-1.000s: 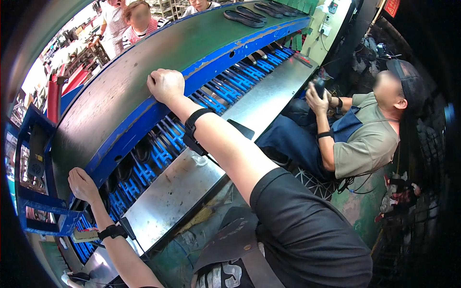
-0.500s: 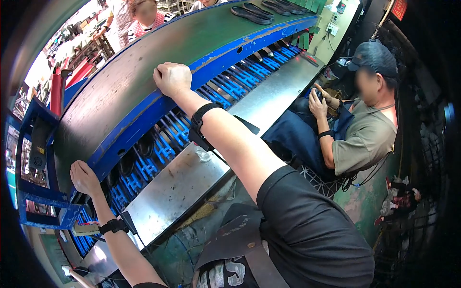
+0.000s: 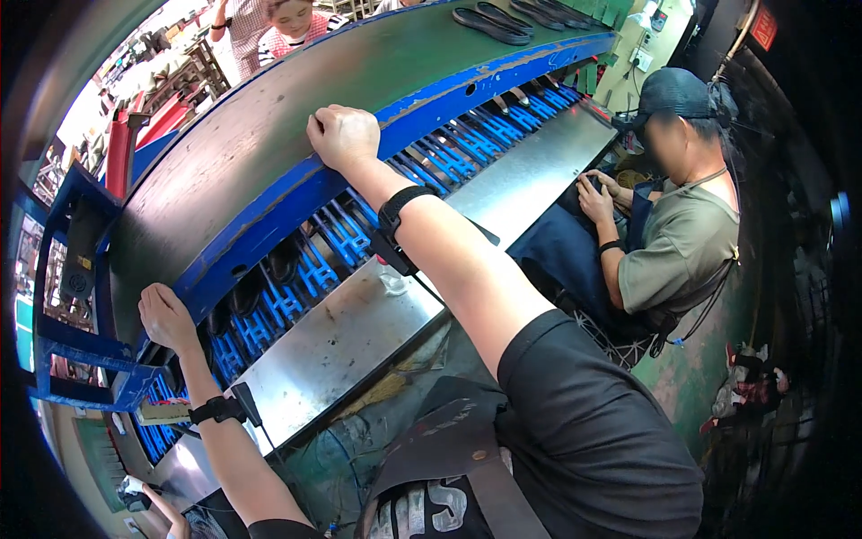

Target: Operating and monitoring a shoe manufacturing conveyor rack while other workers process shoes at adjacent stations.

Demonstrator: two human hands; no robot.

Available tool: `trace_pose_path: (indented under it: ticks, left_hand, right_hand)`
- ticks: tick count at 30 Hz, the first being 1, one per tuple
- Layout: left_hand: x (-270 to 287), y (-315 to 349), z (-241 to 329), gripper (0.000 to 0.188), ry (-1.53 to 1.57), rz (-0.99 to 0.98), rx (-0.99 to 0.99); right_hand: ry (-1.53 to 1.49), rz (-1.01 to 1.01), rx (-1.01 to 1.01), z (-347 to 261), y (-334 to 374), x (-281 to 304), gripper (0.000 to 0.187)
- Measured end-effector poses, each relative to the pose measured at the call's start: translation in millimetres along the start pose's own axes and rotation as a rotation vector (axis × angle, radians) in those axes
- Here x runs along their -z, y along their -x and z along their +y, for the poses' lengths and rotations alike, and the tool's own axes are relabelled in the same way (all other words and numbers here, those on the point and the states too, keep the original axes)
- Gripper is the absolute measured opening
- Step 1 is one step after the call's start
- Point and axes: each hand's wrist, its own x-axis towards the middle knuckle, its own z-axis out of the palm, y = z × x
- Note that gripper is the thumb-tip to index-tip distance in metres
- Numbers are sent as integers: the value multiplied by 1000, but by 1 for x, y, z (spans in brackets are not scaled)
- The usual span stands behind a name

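Note:
My right hand (image 3: 346, 136) is a loose fist resting on the blue edge of a long green conveyor belt table (image 3: 215, 171). Lower down and to the left, my left hand (image 3: 167, 319) is also curled closed against the same edge, near its end. Nothing shows in either hand; the undersides of the fingers are hidden. Black straps with small dark devices are round both wrists. Several pairs of black shoe soles (image 3: 492, 23) lie at the belt's far end.
Beneath the belt runs a rack of blue metal rods (image 3: 337, 229), with a metal shelf (image 3: 359, 305) in front. A blue frame (image 3: 76, 346) stands at the left. A seated co-worker (image 3: 682, 216) in a cap is close on the right; more people stand beyond the belt.
The whole view has shifted slightly, while both my hands keep their places on the belt's edge. The seated co-worker's head and hands have moved a little.

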Motion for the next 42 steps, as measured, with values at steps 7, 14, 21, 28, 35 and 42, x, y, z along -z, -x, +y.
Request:
trace_pose_path:
  ticks: [7,14,21,28,35,42]
  left_hand:
    - [3,-2,1,21,-16,20,-6]
    - [4,-3,3,19,18,43,-4]
    - [6,-5,7,18,35,27,-6]
    - [10,-3,5,14,36,31,23]
    - [7,-4,6,14,63,58,25]
    - [8,-4,4,16,45,44,33]
  right_hand:
    - [-23,36,10,0,0,-2,28]
    - [-18,-31,-26,-3,-1,2,26]
    - [4,-16,-3,-1,-3,5,28]
    - [15,-32,-19,-7,-1,5,26]
    - [21,-27,1,-5,-1,6,28]
    - [19,1,16,-6,-1,2,27]
